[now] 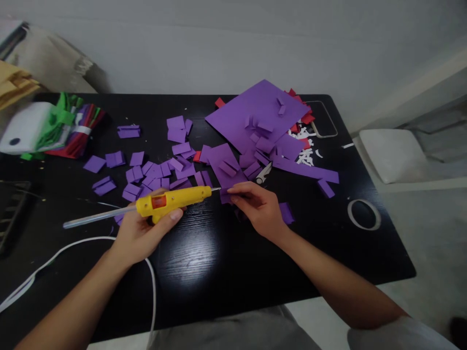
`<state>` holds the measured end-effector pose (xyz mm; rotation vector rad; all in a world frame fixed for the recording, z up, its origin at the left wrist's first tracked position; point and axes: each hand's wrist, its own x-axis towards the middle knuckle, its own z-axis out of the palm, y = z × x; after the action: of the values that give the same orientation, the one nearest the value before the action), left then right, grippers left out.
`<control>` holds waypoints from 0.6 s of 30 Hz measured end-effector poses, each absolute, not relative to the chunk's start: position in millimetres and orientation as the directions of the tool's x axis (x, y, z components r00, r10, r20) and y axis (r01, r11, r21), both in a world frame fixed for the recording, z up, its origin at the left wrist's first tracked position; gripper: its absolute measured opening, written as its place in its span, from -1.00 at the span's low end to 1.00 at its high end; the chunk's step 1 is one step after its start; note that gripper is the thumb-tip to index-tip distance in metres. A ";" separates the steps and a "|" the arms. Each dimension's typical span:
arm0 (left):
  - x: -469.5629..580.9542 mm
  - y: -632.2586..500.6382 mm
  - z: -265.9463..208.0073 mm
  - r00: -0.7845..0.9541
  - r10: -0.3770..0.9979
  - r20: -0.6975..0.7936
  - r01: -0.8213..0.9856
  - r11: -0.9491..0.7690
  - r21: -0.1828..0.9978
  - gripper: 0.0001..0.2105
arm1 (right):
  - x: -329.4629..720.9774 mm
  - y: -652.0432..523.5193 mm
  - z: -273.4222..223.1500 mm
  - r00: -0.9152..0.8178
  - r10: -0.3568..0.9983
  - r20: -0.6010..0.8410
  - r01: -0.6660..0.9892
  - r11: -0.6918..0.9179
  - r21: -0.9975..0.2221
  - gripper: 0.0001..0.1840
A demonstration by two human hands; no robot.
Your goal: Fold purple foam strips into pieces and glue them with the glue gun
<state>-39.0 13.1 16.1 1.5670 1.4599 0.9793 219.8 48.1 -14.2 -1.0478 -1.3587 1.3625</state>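
My left hand [142,233] is wrapped round the handle of a yellow hot glue gun [175,198]. A clear glue stick [95,217] sticks out of the gun's back end, and a white cord [153,291] hangs below. The metal nozzle points right, at a small purple paper piece [225,195] pinched between the thumb and fingers of my right hand [259,206]. Whether the nozzle touches the paper I cannot tell. Just beyond lies a larger purple sheet [222,158] with a folded piece on it. Many folded purple paper pieces [155,172] are scattered left of it.
A big purple sheet [251,107] lies at the back over red scraps [308,118]. Scissors [264,173], white scraps [306,156], a purple strip [306,170] and a tape roll [364,214] are on the right. Bundled coloured strips [73,129] lie back left. A chair [392,154] stands beyond.
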 end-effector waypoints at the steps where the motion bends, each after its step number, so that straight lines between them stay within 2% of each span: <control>1: -39.6 13.0 15.4 0.052 0.998 0.037 0.421 -0.055 0.905 -0.85 | 220.5 48.2 -14.2 -0.219 0.974 0.055 -0.014 0.054 -0.998 -0.89; 5: -42.9 11.8 9.7 0.059 0.998 0.014 0.474 -0.041 0.879 -0.82 | 221.7 48.5 -12.6 -0.202 0.976 0.078 0.037 0.088 -0.995 -0.91; 11: -43.0 12.6 8.1 0.095 0.995 0.016 0.544 -0.065 0.836 -0.80 | 220.4 48.5 -11.3 -0.199 0.979 0.038 -0.018 0.035 -0.999 -0.94; 18: -40.0 13.9 10.8 0.120 0.992 0.046 0.551 -0.104 0.828 -0.81 | 220.1 48.8 -14.1 -0.197 0.979 0.055 -0.013 0.053 -0.999 -0.92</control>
<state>-40.0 13.9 10.8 1.7397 1.5054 0.8502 220.1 48.8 -14.1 -1.0626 -1.3727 1.3158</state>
